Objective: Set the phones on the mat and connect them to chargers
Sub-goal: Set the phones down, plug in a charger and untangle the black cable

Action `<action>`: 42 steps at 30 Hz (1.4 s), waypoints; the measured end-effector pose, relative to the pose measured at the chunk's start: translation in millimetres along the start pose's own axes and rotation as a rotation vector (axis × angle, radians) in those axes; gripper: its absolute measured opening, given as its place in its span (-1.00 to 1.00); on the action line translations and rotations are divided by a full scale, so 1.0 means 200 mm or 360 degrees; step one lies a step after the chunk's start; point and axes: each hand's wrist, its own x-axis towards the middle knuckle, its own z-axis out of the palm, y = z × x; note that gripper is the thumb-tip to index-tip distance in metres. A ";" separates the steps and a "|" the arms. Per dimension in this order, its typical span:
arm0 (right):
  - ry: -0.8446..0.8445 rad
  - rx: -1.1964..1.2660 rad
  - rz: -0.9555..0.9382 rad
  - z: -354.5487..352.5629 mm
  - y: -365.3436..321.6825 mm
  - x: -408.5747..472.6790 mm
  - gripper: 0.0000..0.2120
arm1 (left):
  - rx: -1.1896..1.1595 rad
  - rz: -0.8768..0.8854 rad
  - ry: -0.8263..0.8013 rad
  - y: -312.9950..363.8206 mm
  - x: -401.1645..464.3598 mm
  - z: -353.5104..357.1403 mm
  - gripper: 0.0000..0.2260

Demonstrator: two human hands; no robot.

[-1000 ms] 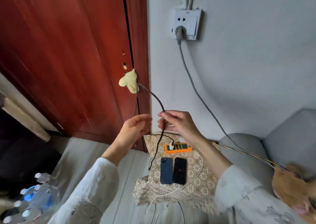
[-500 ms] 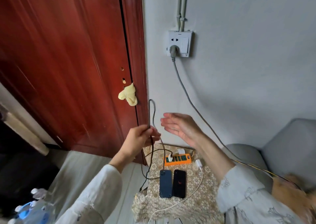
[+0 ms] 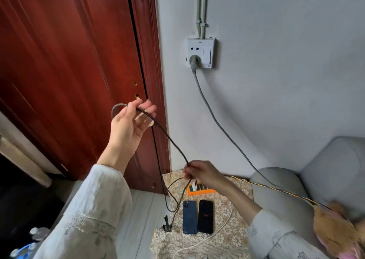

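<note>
**Phones laid out, cables not yet in**

From my remote seat, both phones are already down: the blue phone [image 3: 189, 216] and the black phone [image 3: 205, 216] lie side by side, touching or nearly so, on the patterned mat [image 3: 233, 229], just below the orange power strip [image 3: 198, 190]. As I judge it, the placing is done and the charging half is left; I see no plug seated in either phone. A white cable [image 3: 221, 231] curls across the mat beside the black phone, its end loose as far as I can tell.

My left hand [image 3: 128, 128] is raised in front of the red door [image 3: 69, 61], its fingers [image 3: 147, 108] loosely curled, half open, with the dark braided cable [image 3: 171, 142] draped through them and looping over the top. My right hand [image 3: 201, 172] is low, just above the power strip, its fingers pinched closed on the same cable further along. The cable's free connector [image 3: 166, 224] dangles at the mat's left edge, near the blue phone but not touching it. The strip's grey lead runs up to the wall socket [image 3: 200, 53].
</note>
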 end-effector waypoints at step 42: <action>0.0350 -0.0418 -0.0268 -0.20 -0.04 0.01 -0.86 | 0.2241 0.0188 -0.0417 -0.22 -0.08 -0.19 -0.72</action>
